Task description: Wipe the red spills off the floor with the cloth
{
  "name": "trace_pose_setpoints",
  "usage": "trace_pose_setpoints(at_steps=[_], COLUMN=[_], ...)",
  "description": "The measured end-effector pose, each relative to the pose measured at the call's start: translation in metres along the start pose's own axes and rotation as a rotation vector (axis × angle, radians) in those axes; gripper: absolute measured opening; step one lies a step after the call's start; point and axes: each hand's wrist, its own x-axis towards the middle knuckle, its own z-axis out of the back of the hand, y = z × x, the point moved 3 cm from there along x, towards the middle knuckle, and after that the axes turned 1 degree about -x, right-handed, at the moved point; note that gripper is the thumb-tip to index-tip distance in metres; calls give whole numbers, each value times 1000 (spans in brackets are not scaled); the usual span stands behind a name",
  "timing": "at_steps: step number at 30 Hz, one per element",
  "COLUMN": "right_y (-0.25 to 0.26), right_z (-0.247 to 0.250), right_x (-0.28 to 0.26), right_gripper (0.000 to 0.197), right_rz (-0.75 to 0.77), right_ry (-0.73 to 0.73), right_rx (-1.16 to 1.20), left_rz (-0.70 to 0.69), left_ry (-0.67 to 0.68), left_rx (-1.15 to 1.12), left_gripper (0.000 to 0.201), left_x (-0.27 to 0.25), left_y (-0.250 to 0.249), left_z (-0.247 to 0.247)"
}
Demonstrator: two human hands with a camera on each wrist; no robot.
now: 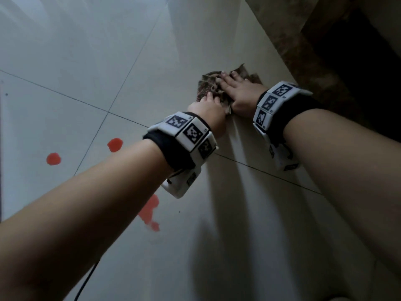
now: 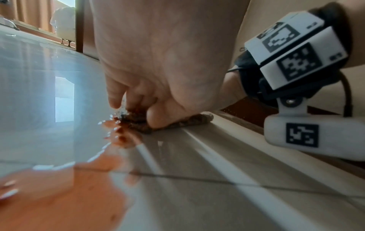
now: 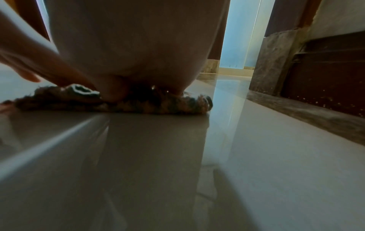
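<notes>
Both hands cover the cloth point(image 1: 209, 88) — left hand point(image 1: 208, 114) bunching it, right hand point(image 1: 240, 92) pressing flat, its fingertips hidden.

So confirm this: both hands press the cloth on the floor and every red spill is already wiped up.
Not every spill is wiped. The head view shows both hands on the cloth, but red spills remain on the floor beside the left forearm.

The right hand point(image 3: 138, 46) presses flat on a crumpled brownish cloth point(image 3: 118, 101), which spreads out beneath the fingers onto the glossy floor point(image 3: 237, 156).
</notes>
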Motion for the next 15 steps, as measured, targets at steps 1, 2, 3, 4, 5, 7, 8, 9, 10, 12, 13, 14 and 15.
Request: trace_pose_setpoints(at_steps=[1, 2, 3, 4, 5, 7, 8, 9, 10, 12, 13, 14, 15], right_y=[4, 8, 11, 14, 17, 22, 25, 27, 29, 33, 34, 36, 37], right_z=[-3, -5, -8, -10, -13, -18, -20, -22, -25, -30, -33, -36, -39], right_x=[-2, -4, -8, -12, -16, -25, -29, -32, -35, -42, -45, -49, -53], right_gripper=[71, 72, 73, 73, 73, 73, 74, 74, 74, 72, 71, 69, 67], right_rz=[2, 5, 6, 6, 7, 16, 19, 21, 23, 18, 13, 12, 12], right_ry=[1, 4, 10, 13, 14, 13, 13, 16, 24, 36, 36, 34, 32], right_rx=[0, 1, 2, 2, 5, 31, 41, 46, 52, 66, 68, 68, 67], left_rz=[-7, -18, -27, -34, -42, -48, -46, -42, -38, -30, -25, -22, -23], left_ry=[-9, -15, -18, -20, -20, -4, 8, 20, 35, 60, 71, 84, 101], left_rx=[-12, -21, -29, -33, -35, -43, -35, -21, -12, -13, -15, -16, -15], left_gripper=[67, 68, 69, 71, 74, 79, 81, 81, 80, 76, 74, 72, 71], left_x=[-6, -12, -17, -22, -25, -33, -37, -40, -43, -48, -50, -52, -55], left_y=[3, 6, 8, 10, 13, 16, 16, 16, 15, 13, 12, 12, 12], left_z=[-2, -4, -7, -9, -11, -16, -19, -21, -22, -22, -22, -22, -23])
